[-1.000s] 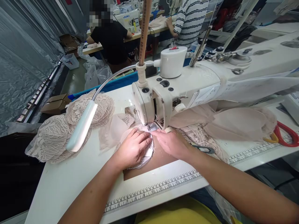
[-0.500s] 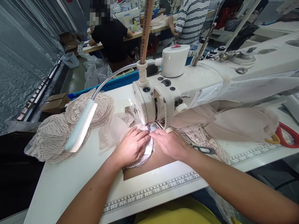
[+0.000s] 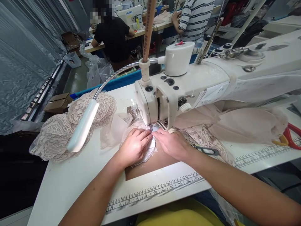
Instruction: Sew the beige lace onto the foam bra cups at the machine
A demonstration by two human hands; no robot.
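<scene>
My left hand (image 3: pixel 134 146) lies flat, fingers together, pressing a pale lace piece (image 3: pixel 148 153) onto the white sewing table (image 3: pixel 70 185). My right hand (image 3: pixel 172 143) rests beside it, fingertips pinching the same lace just in front of the presser foot (image 3: pixel 155 127). The white sewing machine (image 3: pixel 188 84) stands right behind both hands. The needle itself is hidden by the machine head.
A stack of lace cups (image 3: pixel 61 131) and a gooseneck lamp (image 3: pixel 82 127) sit at the left. Beige fabric pieces (image 3: pixel 244 122), small snips (image 3: pixel 207 150) and red-handled scissors (image 3: pixel 291 136) lie to the right. Two people sit at far benches.
Both hands have crept slightly toward the presser foot with the lace; the camera has tilted a little, shifting the scene down and right.
</scene>
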